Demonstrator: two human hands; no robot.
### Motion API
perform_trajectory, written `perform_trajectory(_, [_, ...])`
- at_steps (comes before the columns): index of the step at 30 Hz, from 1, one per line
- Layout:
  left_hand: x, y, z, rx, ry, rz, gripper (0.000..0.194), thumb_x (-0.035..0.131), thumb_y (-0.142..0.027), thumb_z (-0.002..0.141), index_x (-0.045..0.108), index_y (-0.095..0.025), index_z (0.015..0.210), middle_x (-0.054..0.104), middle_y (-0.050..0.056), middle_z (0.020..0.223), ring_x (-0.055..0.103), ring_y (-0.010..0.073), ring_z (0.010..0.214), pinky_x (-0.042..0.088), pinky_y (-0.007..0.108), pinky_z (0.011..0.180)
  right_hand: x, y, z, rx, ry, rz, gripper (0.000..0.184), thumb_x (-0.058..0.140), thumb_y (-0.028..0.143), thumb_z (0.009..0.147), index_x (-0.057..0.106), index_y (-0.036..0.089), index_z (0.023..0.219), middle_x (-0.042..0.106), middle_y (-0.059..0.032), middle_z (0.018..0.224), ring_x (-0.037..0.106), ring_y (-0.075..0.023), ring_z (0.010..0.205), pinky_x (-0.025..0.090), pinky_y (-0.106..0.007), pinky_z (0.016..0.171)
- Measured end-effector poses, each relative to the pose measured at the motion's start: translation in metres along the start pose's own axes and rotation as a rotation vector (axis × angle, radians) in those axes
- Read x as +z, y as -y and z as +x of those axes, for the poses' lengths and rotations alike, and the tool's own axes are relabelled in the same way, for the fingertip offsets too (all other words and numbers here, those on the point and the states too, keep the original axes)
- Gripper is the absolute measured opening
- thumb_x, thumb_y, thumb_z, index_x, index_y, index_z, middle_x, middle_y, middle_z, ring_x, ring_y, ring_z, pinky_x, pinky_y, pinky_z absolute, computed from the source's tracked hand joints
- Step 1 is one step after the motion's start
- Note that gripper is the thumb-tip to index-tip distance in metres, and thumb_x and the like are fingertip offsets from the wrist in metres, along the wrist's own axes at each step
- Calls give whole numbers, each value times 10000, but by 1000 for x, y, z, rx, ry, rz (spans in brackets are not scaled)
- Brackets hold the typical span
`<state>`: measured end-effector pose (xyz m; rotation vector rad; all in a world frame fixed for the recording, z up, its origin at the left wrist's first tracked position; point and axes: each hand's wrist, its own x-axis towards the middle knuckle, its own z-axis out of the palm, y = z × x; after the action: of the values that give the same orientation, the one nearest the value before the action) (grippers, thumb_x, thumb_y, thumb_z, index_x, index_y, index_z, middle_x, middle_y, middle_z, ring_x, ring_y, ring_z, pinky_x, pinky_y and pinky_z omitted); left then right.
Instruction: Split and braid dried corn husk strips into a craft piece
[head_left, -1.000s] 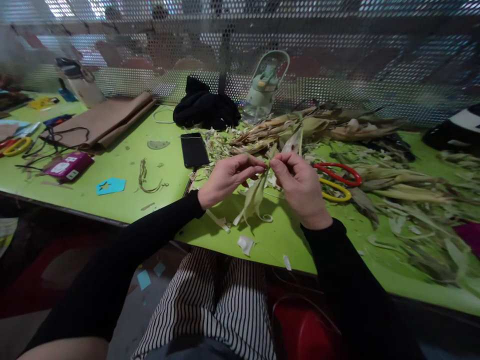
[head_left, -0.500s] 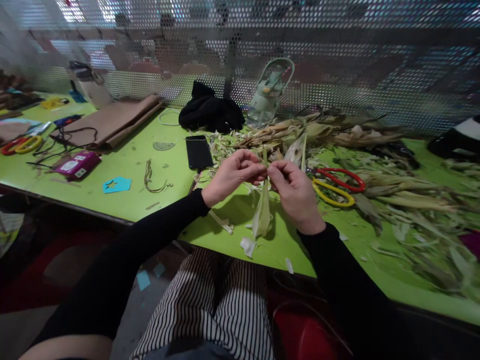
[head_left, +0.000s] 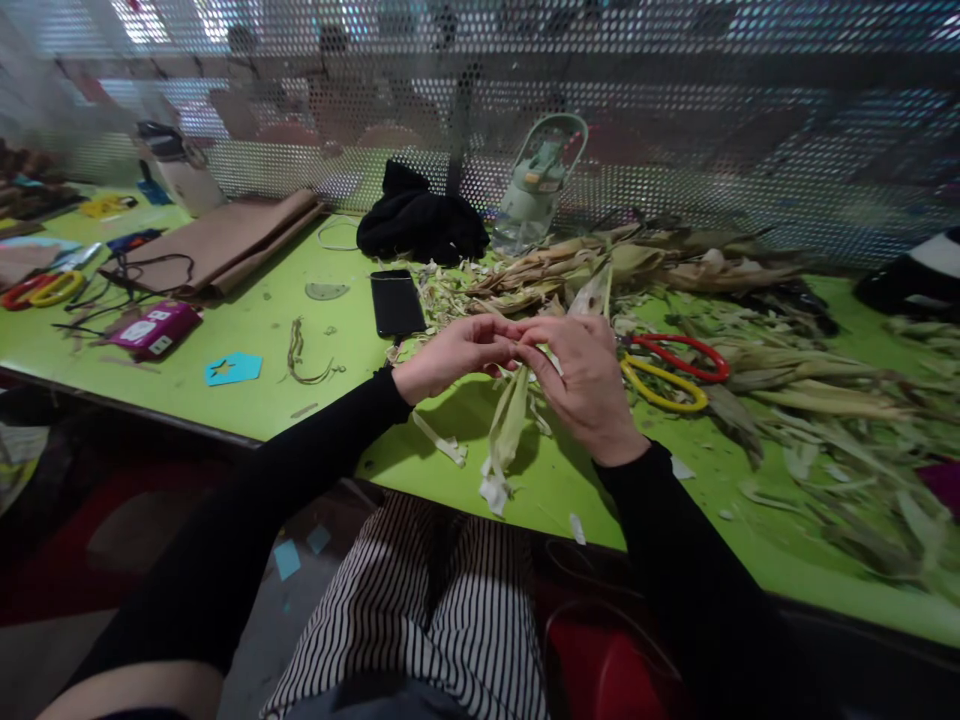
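Between my two hands a pale green corn husk (head_left: 510,420) hangs down over the front of the table, its upper end pinched in the fingertips. My left hand (head_left: 459,355) grips it from the left, thumb against the fingers. My right hand (head_left: 581,385) meets it from the right, its fingers reaching over and touching the left fingertips, so the gripped end is hidden. Scissors with red and yellow handles (head_left: 666,402) lie just right of my right hand. Behind the hands is a heap of dry corn husks (head_left: 637,265).
A phone (head_left: 397,303) lies left of the hands; behind stand a green bottle (head_left: 529,195) and a black cloth (head_left: 420,222). Farther left are a magenta box (head_left: 155,330), a blue paper piece (head_left: 234,369) and a brown folded sheet (head_left: 225,240). Husk strips (head_left: 847,450) cover the right side.
My right hand has moved left and turned over, its fingers now across the left fingertips. The husk's lower end has swung slightly left; the left hand shifted a little left and down.
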<state>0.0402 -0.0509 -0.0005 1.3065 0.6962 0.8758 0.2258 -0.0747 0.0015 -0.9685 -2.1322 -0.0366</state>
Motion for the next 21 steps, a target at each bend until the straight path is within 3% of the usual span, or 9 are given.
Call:
perform_trajectory(7, [7,0,-6,223,-86,203,307,697,-178,853,479,-173,1069,659,-8,819,645,96,737,480,243,696,-2,-3,-1,74,-1,30,239,494,460,1016,604,260,943,681,-48,898,554,-245,841,424,-396,780])
perform_trajectory(15, [16,3,-13,512,-240,708,166,633,-160,851,569,-164,1004,721,35,919,637,102,769,483,241,701,-1,-2,-2,167,-24,106,261,518,477,1004,612,244,934,685,-55,910,578,-225,842,460,-383,767])
perform_trajectory(21, [18,2,-15,506,-296,793,54,617,-161,864,637,-157,915,736,44,865,615,105,722,465,240,687,-2,1,-2,262,-52,252,254,614,483,952,639,235,903,680,-36,874,612,-196,801,501,-351,743])
